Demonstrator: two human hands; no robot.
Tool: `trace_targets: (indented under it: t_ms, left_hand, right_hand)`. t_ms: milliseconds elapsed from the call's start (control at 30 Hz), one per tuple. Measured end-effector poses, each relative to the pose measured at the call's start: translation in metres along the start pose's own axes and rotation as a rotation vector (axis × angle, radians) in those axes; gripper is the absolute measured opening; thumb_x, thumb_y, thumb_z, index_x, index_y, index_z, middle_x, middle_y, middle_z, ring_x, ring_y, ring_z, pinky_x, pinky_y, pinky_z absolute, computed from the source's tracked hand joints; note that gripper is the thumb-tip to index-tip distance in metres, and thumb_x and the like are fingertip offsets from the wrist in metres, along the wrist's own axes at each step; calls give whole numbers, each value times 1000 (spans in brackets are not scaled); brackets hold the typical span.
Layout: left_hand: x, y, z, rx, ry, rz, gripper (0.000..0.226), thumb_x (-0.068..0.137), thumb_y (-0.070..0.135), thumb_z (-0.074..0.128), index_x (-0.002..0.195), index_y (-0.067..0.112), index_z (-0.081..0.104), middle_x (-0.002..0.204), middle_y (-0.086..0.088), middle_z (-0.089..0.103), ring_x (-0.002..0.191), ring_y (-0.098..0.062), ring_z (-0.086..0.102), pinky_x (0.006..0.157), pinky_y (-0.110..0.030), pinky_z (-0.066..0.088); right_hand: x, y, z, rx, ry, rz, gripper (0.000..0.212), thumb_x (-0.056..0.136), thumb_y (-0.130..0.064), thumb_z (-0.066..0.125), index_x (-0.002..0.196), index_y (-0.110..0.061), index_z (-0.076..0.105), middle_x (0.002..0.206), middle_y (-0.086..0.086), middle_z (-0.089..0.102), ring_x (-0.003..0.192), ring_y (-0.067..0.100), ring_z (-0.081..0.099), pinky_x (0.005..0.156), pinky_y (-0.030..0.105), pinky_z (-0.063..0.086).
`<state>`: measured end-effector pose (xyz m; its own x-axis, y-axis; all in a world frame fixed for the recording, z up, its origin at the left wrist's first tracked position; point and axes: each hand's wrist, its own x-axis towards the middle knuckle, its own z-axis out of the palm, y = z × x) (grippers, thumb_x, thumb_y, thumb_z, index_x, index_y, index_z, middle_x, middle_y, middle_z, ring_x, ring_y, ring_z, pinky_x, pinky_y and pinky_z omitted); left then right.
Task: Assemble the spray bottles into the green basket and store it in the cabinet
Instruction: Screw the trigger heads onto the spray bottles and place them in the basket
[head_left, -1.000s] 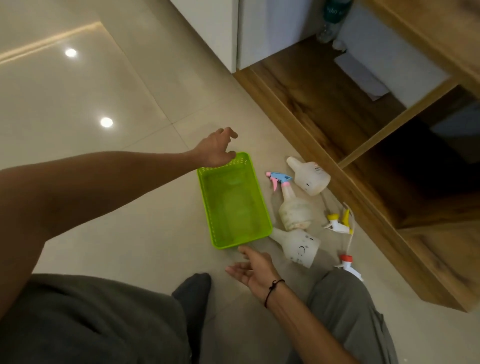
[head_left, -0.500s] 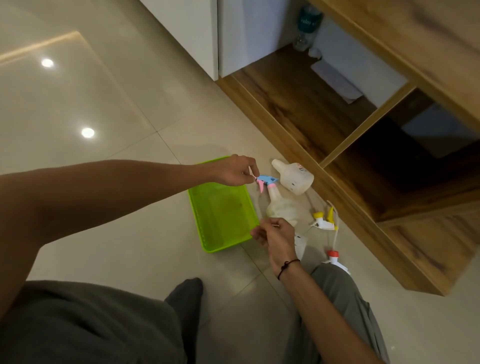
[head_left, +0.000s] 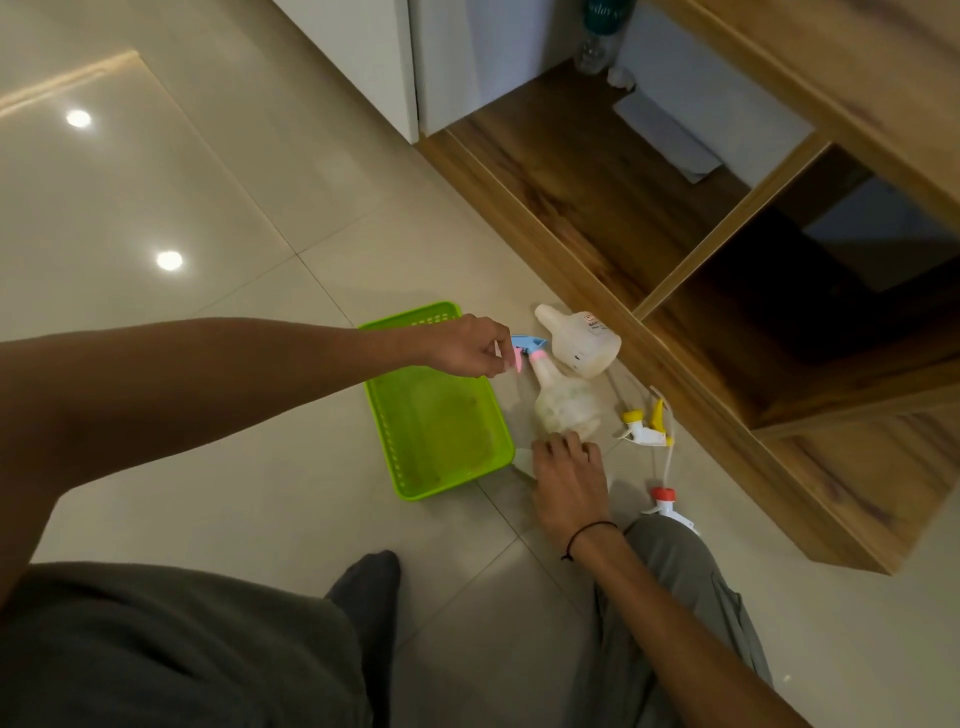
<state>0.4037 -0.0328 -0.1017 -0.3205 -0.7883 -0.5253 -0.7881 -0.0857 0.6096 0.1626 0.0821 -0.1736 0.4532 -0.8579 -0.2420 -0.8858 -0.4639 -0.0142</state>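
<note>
- The blue-and-pink trigger head (head_left: 524, 347) of the assembled spray bottle (head_left: 563, 400) is pinched by the left hand (head_left: 470, 347), at the green basket's (head_left: 439, 415) 1 o'clock corner.
- A headless bottle (head_left: 523, 459) at the basket's 4 o'clock is covered by the right hand (head_left: 566, 475), fingers curled; the grip cannot be told.

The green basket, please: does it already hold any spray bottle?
No, the green basket holds nothing; the bottle with the blue-and-pink sprayer lies on the floor beside it.
</note>
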Motion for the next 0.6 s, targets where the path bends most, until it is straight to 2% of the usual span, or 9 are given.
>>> trace_targets:
  t_ms: [67,133,200,300,367,433,467,533,600]
  left_hand:
    - [0,-2,2,0,-14,-4,25,102,19,61,124,14,70,110,-8,79,82,-16,70,62,-12,48]
    - [-1,-4,3,-3,-22,-4,25,102,19,62,124,13,70,109,-9,79,83,-17,70,58,-9,47]
    - [-2,-3,4,-13,-35,-8,25,102,20,63,125,14,70,108,-8,79,83,-17,71,64,-15,52]
    - [-4,0,4,-38,-59,-9,26,102,26,66,127,19,69,110,-4,78,85,-16,72,77,-27,56]
    - [-6,3,5,-43,-80,12,29,100,31,71,127,23,68,112,-2,76,86,-13,70,78,-24,54]
    - [-6,9,8,-77,-107,37,37,95,33,78,129,23,67,113,-1,76,90,-15,69,77,-22,54]
    - [-6,12,10,-98,-119,49,44,92,34,82,131,22,65,114,-3,74,95,-18,71,80,-26,57]
    - [-6,19,14,-108,-135,87,61,86,38,88,137,23,61,121,-3,70,107,-20,71,93,-34,60]
    - [-5,26,18,-92,-146,143,75,81,47,90,143,26,55,130,2,65,117,-14,66,100,-31,57]
  right_hand:
    - [-2,2,5,-69,-53,34,24,76,-8,67,98,-15,69,98,6,70,104,32,60,85,45,45]
    - [-3,5,7,-121,-114,86,29,80,-7,65,107,-15,68,107,7,71,114,33,59,89,47,43]
    - [-1,8,4,-118,-130,152,35,83,-7,62,117,-15,66,118,6,70,120,32,57,90,46,43]
    - [1,12,-10,-27,-85,234,38,88,-12,64,126,-15,61,125,6,68,120,30,58,92,45,46]
    - [0,14,-27,86,7,272,34,92,-26,69,123,-15,62,119,8,70,115,31,61,90,44,49]
    - [0,13,-44,271,146,315,36,93,-37,72,119,-13,64,113,10,72,108,32,65,84,43,52]
    - [2,11,-54,418,209,346,39,92,-40,74,119,-13,65,111,9,73,105,31,66,82,42,54]
    - [11,9,-73,817,301,404,42,89,-40,79,119,-13,68,109,5,75,100,24,69,83,41,58]
    - [21,6,-92,1144,384,460,36,87,-35,82,114,-13,71,104,1,76,96,18,71,85,43,61]
